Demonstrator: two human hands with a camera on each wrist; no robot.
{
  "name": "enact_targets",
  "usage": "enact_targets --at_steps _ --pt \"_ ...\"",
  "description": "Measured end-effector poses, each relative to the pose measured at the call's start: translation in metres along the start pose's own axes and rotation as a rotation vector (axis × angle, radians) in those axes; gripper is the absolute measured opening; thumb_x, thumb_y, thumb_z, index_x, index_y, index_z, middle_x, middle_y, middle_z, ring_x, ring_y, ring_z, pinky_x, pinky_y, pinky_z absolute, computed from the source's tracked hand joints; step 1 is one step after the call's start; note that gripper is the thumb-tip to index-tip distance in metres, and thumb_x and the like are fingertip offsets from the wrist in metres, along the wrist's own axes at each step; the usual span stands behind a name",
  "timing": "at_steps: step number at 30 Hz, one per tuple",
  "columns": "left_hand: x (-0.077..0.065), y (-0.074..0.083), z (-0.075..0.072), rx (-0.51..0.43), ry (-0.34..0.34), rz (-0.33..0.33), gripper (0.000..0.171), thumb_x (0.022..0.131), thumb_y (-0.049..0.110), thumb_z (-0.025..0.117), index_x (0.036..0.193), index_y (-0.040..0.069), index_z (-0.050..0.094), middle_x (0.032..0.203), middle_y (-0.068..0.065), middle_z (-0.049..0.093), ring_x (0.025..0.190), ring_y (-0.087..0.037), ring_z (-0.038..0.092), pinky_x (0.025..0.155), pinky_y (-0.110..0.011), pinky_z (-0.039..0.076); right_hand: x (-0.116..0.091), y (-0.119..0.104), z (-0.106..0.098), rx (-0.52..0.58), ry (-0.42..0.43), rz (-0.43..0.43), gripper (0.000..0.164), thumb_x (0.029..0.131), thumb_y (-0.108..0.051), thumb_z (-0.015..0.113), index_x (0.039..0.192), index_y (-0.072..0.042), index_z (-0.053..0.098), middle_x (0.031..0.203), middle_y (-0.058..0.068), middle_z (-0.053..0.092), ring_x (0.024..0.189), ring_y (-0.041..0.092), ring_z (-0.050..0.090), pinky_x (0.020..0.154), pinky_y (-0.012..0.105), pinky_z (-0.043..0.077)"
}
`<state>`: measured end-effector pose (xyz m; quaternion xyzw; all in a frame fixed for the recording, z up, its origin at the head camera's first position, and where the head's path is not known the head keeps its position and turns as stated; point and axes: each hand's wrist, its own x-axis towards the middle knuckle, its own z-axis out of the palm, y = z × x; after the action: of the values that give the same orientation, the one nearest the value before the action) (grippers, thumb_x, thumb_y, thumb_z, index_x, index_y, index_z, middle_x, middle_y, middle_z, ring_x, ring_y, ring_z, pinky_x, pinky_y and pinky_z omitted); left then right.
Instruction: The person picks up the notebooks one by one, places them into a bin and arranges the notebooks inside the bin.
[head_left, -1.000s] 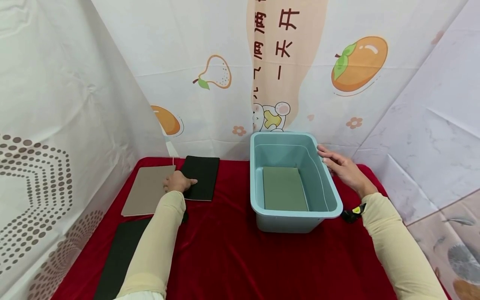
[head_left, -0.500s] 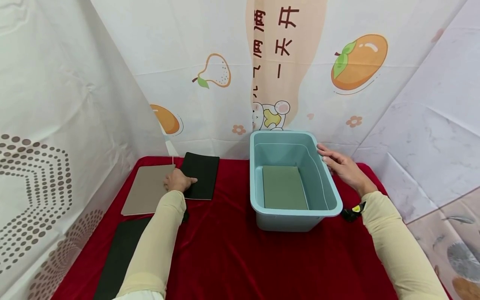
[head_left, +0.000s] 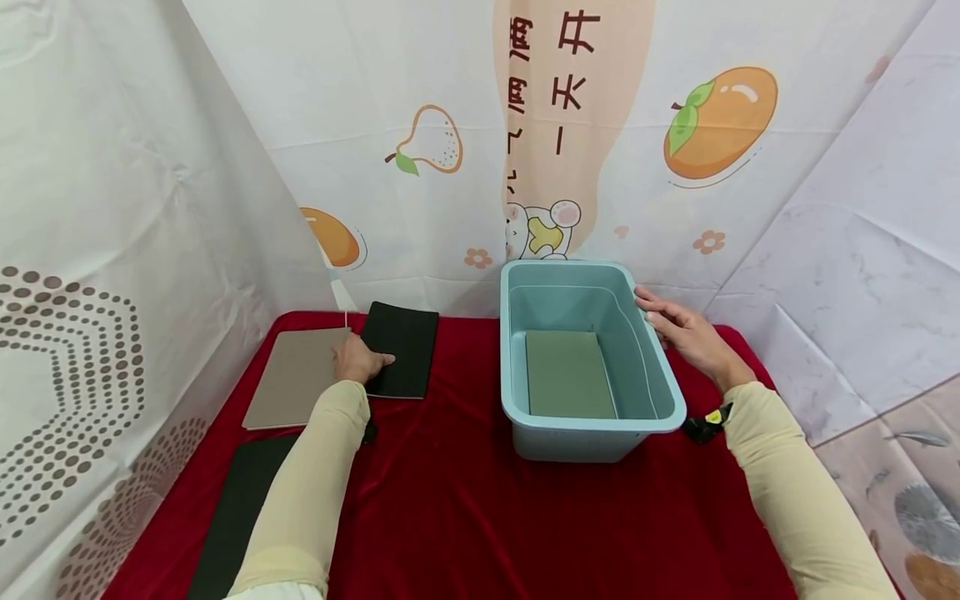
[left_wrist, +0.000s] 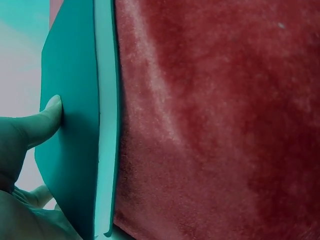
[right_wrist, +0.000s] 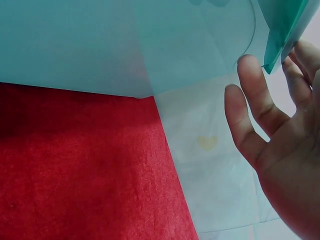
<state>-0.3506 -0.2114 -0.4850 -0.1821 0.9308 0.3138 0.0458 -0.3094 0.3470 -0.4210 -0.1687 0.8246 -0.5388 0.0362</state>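
Observation:
My left hand (head_left: 357, 360) holds a black notebook (head_left: 405, 350) at its left edge. In the left wrist view the thumb (left_wrist: 47, 120) presses on the cover, and the other fingers go round behind the edge; the pale page edges show. My right hand (head_left: 693, 342) touches the right rim of a light blue plastic basin (head_left: 517, 417), its fingers fairly straight. In the right wrist view two fingers (right_wrist: 260, 95) extend in front of the basin's outer wall, with other fingers right at the rim. A grey-green notebook (head_left: 570, 375) lies flat inside the basin.
A taupe notebook (head_left: 292, 379) lies left of the black one, partly under the left hand in this view. Another dark notebook (head_left: 240, 508) lies nearer, partly hidden by the left sleeve. Red cloth (head_left: 465, 517) covers the table; a printed white curtain (head_left: 450, 208) stands behind.
The far edge of the black notebook has risen slightly under the left hand's hold. The right hand and the basin stay where they were.

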Motion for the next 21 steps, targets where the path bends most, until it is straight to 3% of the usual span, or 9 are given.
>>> enact_targets --at_steps 7,13,21 --pt "-0.0001 -0.0003 0.0016 -0.028 -0.003 -0.022 0.084 0.086 0.031 0.081 0.147 -0.007 0.037 0.143 -0.032 0.051 0.129 -0.047 0.054 0.104 -0.057 0.050 -0.0004 0.0009 -0.0009 -0.004 -0.009 -0.011 0.050 0.109 -0.024 0.047 0.154 -0.003 0.042 0.169 -0.006 0.029 0.092 -0.001 0.060 0.075 0.019 0.054" --pt "-0.0032 -0.0017 0.0011 -0.043 0.001 -0.010 0.087 0.087 0.033 0.080 0.151 -0.004 0.033 0.147 -0.030 0.048 0.133 -0.046 0.051 0.109 -0.058 0.047 -0.0013 0.0019 -0.0020 -0.012 -0.013 -0.022 0.050 0.109 -0.023 0.048 0.155 -0.003 0.042 0.169 -0.008 0.030 0.097 -0.003 0.060 0.076 0.018 0.054" --pt "-0.0056 -0.0022 -0.0003 -0.027 0.001 0.005 0.092 0.088 0.035 0.078 0.155 -0.004 0.028 0.151 -0.030 0.046 0.135 -0.046 0.050 0.110 -0.057 0.045 -0.0010 0.0021 -0.0014 -0.006 -0.008 -0.021 0.049 0.109 -0.023 0.047 0.155 -0.004 0.043 0.170 -0.001 0.028 0.098 -0.003 0.060 0.076 0.018 0.054"
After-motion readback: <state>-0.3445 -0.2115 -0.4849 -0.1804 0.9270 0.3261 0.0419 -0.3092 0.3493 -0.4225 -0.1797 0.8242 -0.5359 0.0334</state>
